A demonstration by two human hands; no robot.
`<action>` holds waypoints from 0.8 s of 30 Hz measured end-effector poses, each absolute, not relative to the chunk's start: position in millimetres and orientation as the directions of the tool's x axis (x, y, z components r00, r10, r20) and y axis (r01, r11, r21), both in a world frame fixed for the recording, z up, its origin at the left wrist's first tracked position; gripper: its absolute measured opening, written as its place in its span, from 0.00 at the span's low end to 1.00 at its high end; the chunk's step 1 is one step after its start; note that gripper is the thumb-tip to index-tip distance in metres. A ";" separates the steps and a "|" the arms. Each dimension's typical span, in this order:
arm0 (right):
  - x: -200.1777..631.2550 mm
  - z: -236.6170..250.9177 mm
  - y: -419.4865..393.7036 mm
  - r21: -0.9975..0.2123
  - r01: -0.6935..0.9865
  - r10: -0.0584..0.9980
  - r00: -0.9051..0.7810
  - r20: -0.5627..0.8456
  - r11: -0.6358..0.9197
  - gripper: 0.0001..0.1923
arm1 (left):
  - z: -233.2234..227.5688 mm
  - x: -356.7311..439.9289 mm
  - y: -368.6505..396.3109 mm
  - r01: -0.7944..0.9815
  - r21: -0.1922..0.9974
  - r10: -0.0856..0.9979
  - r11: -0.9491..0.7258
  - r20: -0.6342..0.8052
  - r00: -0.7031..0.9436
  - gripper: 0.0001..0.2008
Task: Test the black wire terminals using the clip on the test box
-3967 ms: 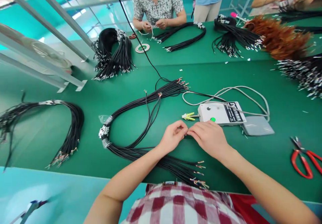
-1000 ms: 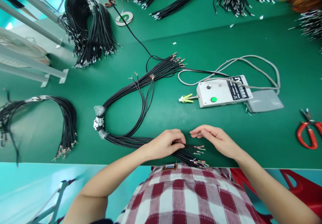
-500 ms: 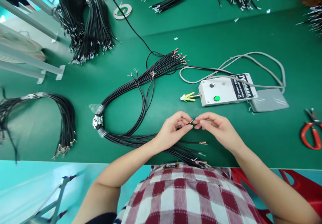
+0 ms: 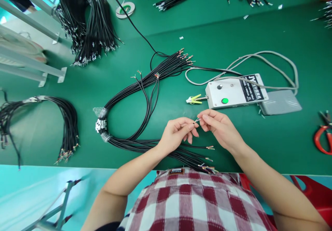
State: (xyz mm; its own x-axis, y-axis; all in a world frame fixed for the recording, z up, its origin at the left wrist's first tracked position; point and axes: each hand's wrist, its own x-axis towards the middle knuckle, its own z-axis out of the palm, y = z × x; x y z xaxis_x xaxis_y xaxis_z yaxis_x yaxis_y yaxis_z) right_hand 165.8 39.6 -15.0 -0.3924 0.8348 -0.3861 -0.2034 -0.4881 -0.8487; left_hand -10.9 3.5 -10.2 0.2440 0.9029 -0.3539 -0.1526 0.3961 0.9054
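My left hand (image 4: 178, 132) is closed in a pinch on the end of a black cable, near its stripped tip. Thin inner wires (image 4: 197, 120) stick out of that tip, and the fingers of my right hand (image 4: 218, 125) pinch their ends. Under and beside my left forearm runs a bundle of black cables (image 4: 135, 144), curved in a U and banded at the bend by a clear and silvery wrap (image 4: 101, 125). Its upper branch ends in stripped coloured wire tips (image 4: 185, 58). A few separate cables with splayed wires (image 4: 157, 76) lie inside the curve.
Beyond my right hand stands a white control box (image 4: 236, 92) with a green button and yellow clip (image 4: 194, 99), beside a grey pedal (image 4: 281, 103). Red-handled pliers (image 4: 323, 137) lie at the right. More cable bundles (image 4: 64, 120) and a tape roll (image 4: 125, 10) rest on the green table (image 4: 259, 40).
My right hand has shifted slightly up, its fingertips now pinching the thin wires. The wires show more clearly between both hands, and my left hand's lower fingers have loosened.
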 end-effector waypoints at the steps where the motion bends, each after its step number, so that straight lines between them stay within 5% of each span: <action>1: 165.1 -15.4 39.4 -0.845 -0.211 0.833 -0.397 -0.385 -0.491 0.12 | -10.1 -10.6 3.4 -0.154 0.907 0.905 0.393 -0.350 0.243 0.14; 14: 145.1 -25.0 27.2 -0.884 -0.243 0.904 -0.268 -0.334 -0.399 0.12 | -10.5 -7.9 0.2 -0.175 0.926 0.935 0.336 -0.305 0.180 0.14; 19: 142.5 -24.2 21.2 -0.949 -0.182 0.949 -0.233 -0.213 -0.258 0.12 | -14.8 -4.8 -2.1 -0.226 0.933 0.958 0.280 -0.257 0.126 0.14; 24: 144.7 -24.0 21.4 -0.966 -0.131 0.955 -0.231 -0.188 -0.222 0.12 | -16.2 -5.8 -1.8 -0.250 0.928 0.951 0.277 -0.228 0.207 0.19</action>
